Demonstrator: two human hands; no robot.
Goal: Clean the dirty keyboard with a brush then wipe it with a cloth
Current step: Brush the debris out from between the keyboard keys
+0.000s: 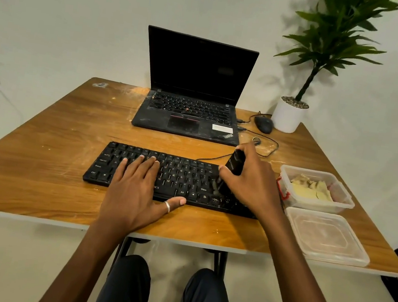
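1. Keyboard lies toward the table's 6 o'clock edge.
2. Left hand rests flat, fingers straight, on its 9 o'clock half.
3. Right hand grips the brush, bristles on the 3 o'clock keys.

1 head-worn, wide-angle view only. Set above the near edge of the table, looking forward and down across it toward the far edge and the wall. Close in, centred roughly on the keyboard; floor below the near edge also taken in.
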